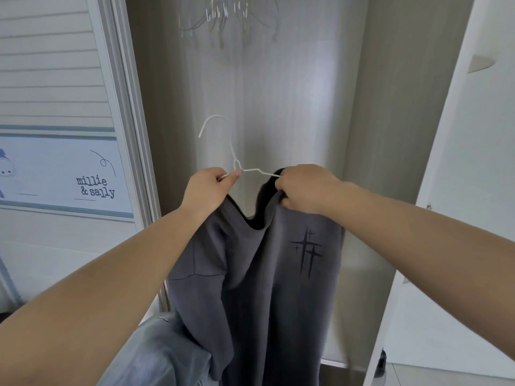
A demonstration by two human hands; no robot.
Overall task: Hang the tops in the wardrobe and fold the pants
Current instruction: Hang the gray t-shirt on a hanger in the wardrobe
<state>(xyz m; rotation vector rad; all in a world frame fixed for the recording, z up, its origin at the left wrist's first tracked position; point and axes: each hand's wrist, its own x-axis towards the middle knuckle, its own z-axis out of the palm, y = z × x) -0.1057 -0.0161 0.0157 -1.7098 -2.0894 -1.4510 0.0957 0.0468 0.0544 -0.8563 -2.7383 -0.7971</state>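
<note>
A grey top [267, 288] with a black cross print on its chest hangs in front of the open wardrobe [278, 93]. A white wire hanger [237, 160] pokes up out of its black collar, hook pointing left. My left hand [207, 188] pinches the hanger's left arm together with the left side of the collar. My right hand [302, 188] grips the right side of the collar over the hanger's right arm. Light blue jeans [164, 355] lie below my left forearm.
Several bare white hangers [225, 15] hang at the top of the wardrobe. The white wardrobe door [459, 190] stands open on the right. A sliding door with a "millie & sally" sticker [94, 188] is on the left.
</note>
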